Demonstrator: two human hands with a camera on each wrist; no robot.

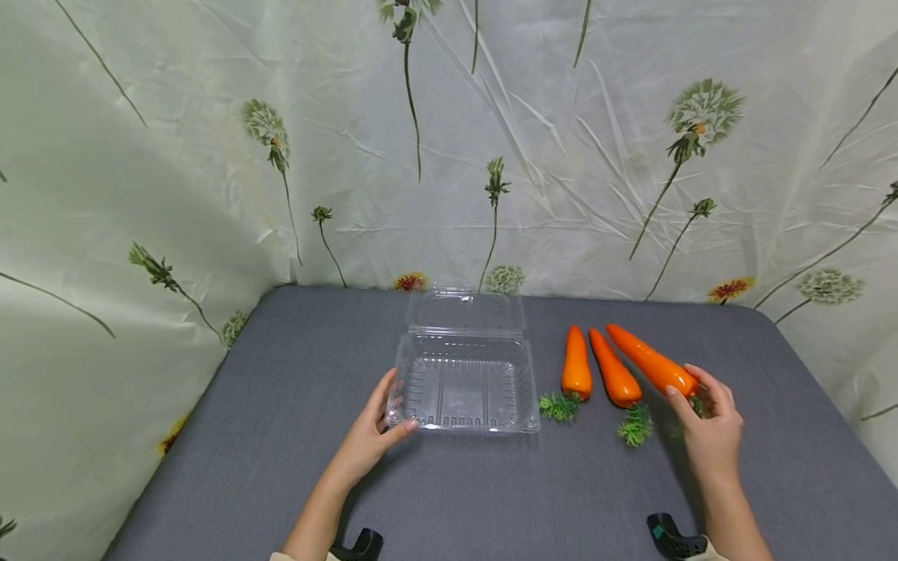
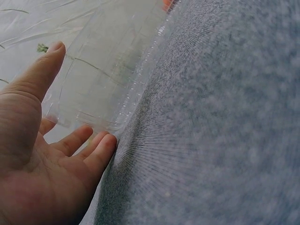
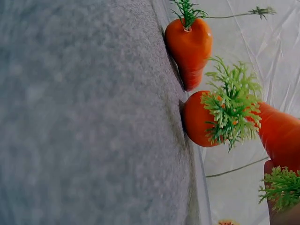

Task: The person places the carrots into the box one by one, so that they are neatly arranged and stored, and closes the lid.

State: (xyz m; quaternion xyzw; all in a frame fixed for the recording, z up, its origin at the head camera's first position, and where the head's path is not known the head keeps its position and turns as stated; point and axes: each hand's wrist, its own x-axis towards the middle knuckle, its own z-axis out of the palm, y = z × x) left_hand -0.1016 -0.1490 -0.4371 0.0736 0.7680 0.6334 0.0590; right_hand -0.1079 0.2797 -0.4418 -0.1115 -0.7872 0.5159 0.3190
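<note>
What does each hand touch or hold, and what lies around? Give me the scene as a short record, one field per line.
left hand: touches the left side of the clear plastic clamshell container
right hand: grips the rightmost carrot near its leafy end
lid: open, on the container's far side
also on the gray table: left carrot and middle carrot, green tops toward the person
backdrop: pale sheet printed with dandelions
</note>
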